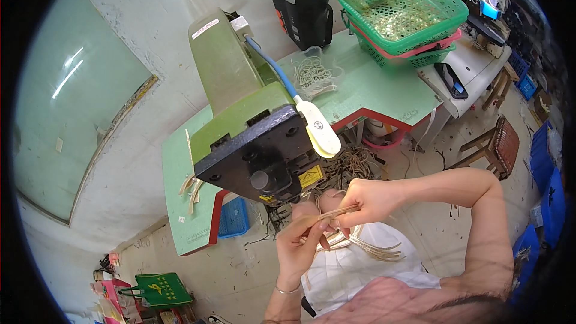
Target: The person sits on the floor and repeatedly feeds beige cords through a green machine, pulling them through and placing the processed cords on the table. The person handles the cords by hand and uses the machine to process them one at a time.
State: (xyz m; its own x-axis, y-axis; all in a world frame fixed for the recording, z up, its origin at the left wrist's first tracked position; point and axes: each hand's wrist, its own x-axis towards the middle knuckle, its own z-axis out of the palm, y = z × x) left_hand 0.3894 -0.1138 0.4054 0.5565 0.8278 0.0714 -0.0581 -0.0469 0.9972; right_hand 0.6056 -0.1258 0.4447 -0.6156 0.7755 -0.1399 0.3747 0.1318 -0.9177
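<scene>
My left hand (298, 241), a thin bracelet at its wrist, pinches thin beige straps (341, 211) in front of my body. From the other side my right hand (367, 203) closes on the same straps, with its fingertips close to the left ones. More pale gold straps (378, 249) hang below the hands and fan out over the white cloth (354, 270) on my lap. Just beyond the hands stands a green machine (231, 75) with a heavy black head (255, 156). Fingers partly hide where the straps meet.
A green table (372, 93) with a red edge surrounds the machine. On it stand a clear tub (318, 78) of pale cords, a black container (303, 18) and stacked green baskets (402, 15). A phone (450, 81) lies at right, near a wooden stool (501, 144). Loose straps (192, 189) lie left.
</scene>
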